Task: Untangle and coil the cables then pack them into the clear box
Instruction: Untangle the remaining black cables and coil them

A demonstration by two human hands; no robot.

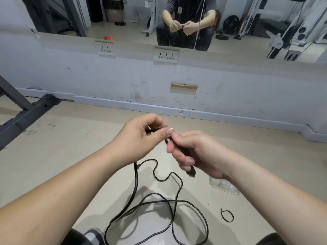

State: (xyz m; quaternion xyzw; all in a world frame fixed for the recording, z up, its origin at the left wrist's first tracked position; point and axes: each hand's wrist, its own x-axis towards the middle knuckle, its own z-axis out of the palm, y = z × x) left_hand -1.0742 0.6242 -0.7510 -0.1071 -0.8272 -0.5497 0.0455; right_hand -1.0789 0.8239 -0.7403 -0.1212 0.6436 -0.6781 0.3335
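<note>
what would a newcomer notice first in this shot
The two hands meeting mid-frame: the left hand pinches a black cable while the right hand grips a dark length of it. Below them the rest sprawls in loose tangled loops on the floor, with the clear box to the right, partly behind the right wrist. A mirror on the wall ahead reflects the person.

No readable text, labels or numbers anywhere. White wall socket plates (165, 56) show only pin holes; the tag on the mirrored person's shirt is too blurred.
</note>
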